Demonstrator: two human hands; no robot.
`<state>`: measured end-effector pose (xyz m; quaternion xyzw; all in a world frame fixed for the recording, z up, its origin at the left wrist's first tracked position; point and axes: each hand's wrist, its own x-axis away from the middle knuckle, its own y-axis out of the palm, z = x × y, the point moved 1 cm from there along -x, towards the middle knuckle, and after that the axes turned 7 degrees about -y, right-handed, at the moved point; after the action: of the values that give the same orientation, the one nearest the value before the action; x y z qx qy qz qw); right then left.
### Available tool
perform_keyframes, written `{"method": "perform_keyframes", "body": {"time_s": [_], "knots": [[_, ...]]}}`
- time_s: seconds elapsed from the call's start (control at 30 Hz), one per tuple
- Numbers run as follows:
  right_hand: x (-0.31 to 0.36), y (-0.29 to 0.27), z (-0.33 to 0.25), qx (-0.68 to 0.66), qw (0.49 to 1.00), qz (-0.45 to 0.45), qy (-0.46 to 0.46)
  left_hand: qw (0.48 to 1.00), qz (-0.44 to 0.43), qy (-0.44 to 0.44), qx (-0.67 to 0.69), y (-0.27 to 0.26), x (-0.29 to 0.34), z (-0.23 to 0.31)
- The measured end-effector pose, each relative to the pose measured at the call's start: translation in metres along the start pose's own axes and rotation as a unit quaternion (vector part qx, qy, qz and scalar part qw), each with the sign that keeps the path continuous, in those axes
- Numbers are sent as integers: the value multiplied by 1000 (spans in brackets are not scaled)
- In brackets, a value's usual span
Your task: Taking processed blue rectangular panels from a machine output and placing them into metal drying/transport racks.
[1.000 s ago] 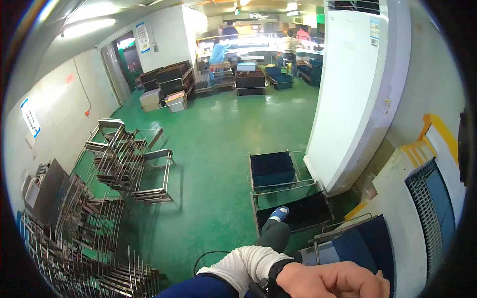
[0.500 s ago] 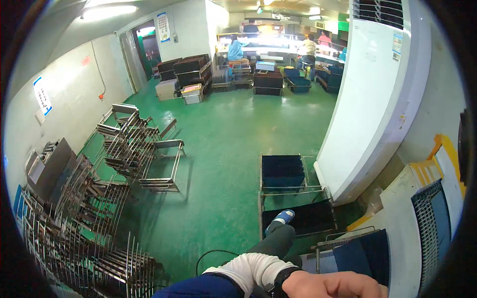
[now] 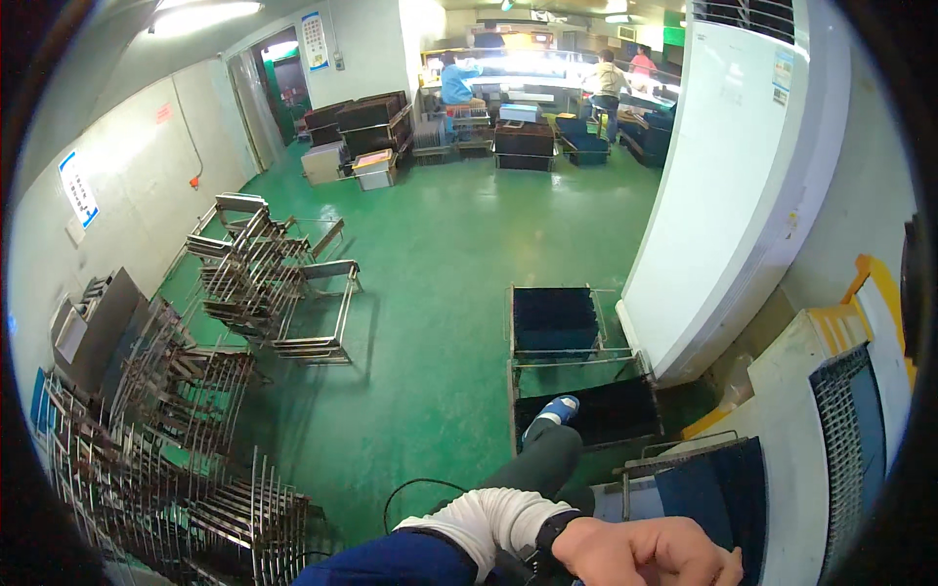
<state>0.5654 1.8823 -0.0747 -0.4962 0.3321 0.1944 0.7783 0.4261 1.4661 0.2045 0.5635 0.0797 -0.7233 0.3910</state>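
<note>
My left hand, with a black watch on its wrist, reaches across to the lower right from a blue sleeve with a white cuff. Its fingers are curled together, and what they hold, if anything, is hidden below the picture's edge. Right behind the hand, a stack of dark blue sheets leans in a metal rack beside a pale machine. No part of my right hand shows.
Farther ahead stand two floor racks of dark sheets, my slippered foot beside the nearer one. Empty metal racks crowd the left. A tall white cabinet rises at right. People sit at a lit bench at the back.
My left hand has moved slightly up and left, and its fingers now look more curled. The view has shifted a little, with the floor racks appearing higher.
</note>
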Motion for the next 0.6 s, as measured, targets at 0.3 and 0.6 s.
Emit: {"method": "perform_keyframes", "body": {"time_s": [0.3, 0.6], "knots": [[-44, -29, -20, 65, 888, -414, 189, 989, 62, 61, 119, 63, -59, 35], [-10, -3, -2, 45, 956, -261, 129, 992, -11, 110, 66, 32, -46, 11]]}}
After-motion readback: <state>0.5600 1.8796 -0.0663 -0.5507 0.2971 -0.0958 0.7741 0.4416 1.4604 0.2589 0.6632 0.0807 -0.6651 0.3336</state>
